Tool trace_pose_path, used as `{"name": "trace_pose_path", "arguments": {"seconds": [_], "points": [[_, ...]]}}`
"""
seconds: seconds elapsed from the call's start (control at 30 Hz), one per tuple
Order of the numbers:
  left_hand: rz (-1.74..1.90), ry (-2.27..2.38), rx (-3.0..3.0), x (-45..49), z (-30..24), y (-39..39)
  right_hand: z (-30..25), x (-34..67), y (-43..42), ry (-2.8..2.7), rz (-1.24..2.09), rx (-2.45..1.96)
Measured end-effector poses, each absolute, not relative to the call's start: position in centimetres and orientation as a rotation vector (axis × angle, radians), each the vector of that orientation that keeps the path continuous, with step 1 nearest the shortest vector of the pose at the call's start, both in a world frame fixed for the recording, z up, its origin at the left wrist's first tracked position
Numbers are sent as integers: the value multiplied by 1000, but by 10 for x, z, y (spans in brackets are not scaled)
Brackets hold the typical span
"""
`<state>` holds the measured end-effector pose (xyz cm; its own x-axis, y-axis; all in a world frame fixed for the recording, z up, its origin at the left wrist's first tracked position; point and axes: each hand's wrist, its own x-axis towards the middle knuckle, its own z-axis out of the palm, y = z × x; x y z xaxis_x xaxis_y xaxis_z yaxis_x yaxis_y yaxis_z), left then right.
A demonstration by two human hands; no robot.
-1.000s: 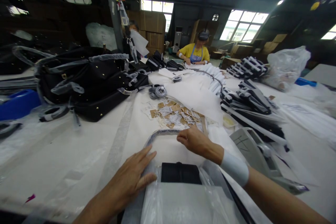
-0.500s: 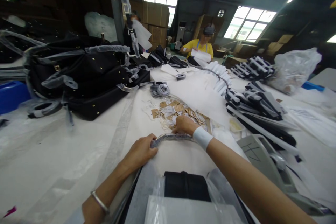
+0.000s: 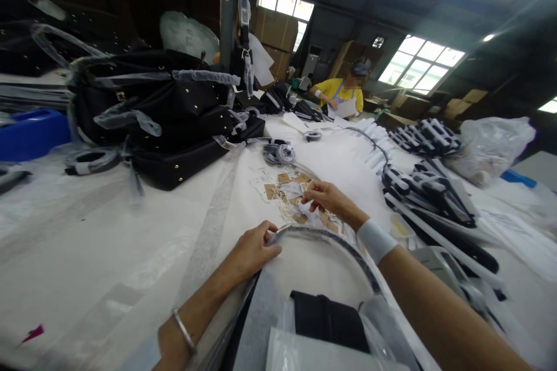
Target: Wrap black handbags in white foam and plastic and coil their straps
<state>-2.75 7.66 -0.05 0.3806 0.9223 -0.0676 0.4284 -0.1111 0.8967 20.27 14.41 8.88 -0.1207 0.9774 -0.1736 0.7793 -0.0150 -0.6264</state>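
My left hand grips the left end of a plastic-wrapped bag handle, which arches up from the bag in front of me. Above a pile of brown and white hang tags, my right hand has its thumb and fingers pinched together. What they hold, if anything, is too small to make out. Closest to me lies the bag, with a grey side, clear plastic, a black strap-like piece and a white sheet on it.
Black studded bags with wrapped handles are heaped at the left, beside a blue bin. Rolled straps lie beyond the tags. Black wrapped parts and a clear plastic bag stand right. A co-worker in yellow is across the table.
My right hand has lifted away from the handle and moved over the tags, fingers pinched. The handle now arches more openly. My left hand stays on it. The view has shifted slightly.
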Motion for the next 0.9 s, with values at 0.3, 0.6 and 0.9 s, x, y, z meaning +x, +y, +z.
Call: {"name": "trace_pose_path", "arguments": {"seconds": [0.3, 0.6, 0.9], "points": [[1257, 972, 1584, -29, 20, 72, 161, 160, 117, -1383, 1352, -1151], [1407, 850, 1633, -38, 34, 68, 132, 123, 88, -1221, 1771, -1037], [1186, 936, 1500, -39, 46, 60, 136, 128, 80, -1206, 1642, -1178]]}}
